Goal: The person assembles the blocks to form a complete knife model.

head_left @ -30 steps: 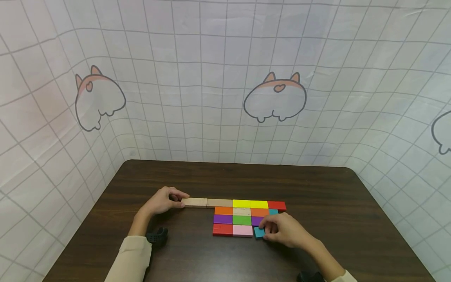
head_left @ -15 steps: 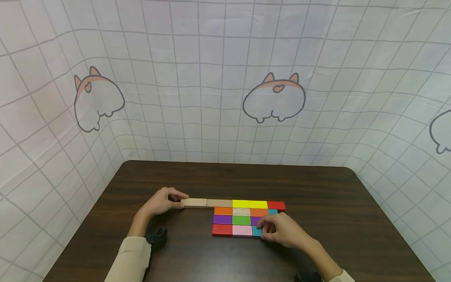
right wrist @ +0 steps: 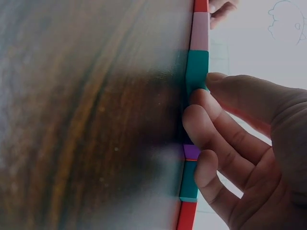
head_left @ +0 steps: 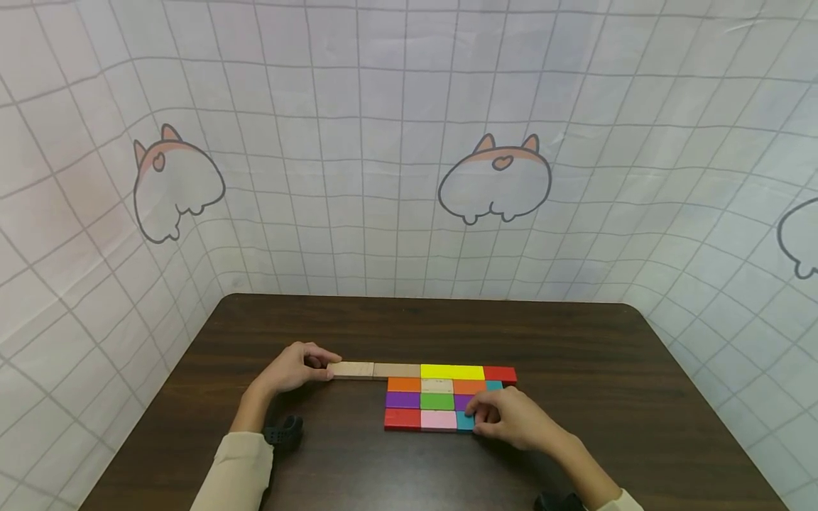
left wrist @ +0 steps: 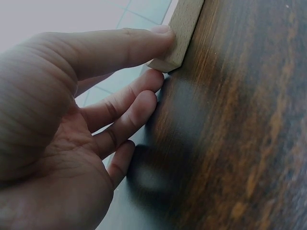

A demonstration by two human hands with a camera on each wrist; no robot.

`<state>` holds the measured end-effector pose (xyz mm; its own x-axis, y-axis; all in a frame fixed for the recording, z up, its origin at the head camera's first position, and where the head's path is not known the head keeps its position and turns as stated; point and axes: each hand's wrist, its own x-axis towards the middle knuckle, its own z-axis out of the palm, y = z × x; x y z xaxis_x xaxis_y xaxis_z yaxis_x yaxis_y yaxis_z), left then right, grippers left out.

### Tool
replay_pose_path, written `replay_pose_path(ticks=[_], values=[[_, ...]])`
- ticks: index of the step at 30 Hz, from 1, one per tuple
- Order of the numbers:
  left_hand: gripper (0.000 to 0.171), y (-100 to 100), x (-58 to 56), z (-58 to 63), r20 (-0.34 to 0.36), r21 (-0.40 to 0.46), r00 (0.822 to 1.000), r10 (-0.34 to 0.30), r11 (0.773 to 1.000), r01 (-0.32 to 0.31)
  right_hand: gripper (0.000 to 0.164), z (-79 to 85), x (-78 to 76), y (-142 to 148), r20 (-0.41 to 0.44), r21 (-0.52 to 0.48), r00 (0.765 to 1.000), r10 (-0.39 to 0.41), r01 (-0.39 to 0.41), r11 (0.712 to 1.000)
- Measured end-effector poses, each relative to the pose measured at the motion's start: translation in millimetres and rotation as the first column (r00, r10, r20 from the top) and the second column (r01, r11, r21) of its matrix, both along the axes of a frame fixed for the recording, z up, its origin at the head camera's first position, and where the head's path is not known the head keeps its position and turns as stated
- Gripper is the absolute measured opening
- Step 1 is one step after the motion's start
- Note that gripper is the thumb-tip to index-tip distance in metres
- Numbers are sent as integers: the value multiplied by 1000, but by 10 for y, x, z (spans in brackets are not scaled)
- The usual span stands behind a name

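Note:
My left hand [head_left: 290, 369] pinches the left end of a plain wooden block [head_left: 351, 370]; the left wrist view shows the thumb against that block [left wrist: 181, 36]. My right hand [head_left: 517, 419] holds a teal block [head_left: 464, 421], its right part hidden by the fingers. This block lies against a pink block [head_left: 438, 421], in the nearest row, with a red block [head_left: 402, 419] further left. Behind lie purple [head_left: 402, 400], green [head_left: 437, 402] and orange [head_left: 404, 385] blocks. The back row runs from plain wood to yellow [head_left: 451, 372] and red [head_left: 500, 374].
The blocks lie flat on a dark wooden table [head_left: 358, 468] with rounded far corners. Behind it hangs a white gridded cloth [head_left: 358, 177] with cartoon animal prints. A black wrist strap [head_left: 285, 431] sits on the left wrist.
My right hand has slid the teal block left, closing the small gap to the pink block. From half a second ago to now it stays put. The left hand has kept its hold.

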<state>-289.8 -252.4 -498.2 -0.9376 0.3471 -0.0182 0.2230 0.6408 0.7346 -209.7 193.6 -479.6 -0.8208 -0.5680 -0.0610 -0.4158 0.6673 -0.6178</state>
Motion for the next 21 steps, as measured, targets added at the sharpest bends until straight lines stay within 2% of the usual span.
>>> replay_pose_path(ticks=[10,21], values=[[27,-11,-17,-21,-1,1,1000,-11,1000,11,12,4,-6,40,-7,-30,1000,-5,5,1000],[28,-14,-8,4,0,15,1000,-13,1000,13,18,148,-144,263,-128,-103,987,-96,83,991]])
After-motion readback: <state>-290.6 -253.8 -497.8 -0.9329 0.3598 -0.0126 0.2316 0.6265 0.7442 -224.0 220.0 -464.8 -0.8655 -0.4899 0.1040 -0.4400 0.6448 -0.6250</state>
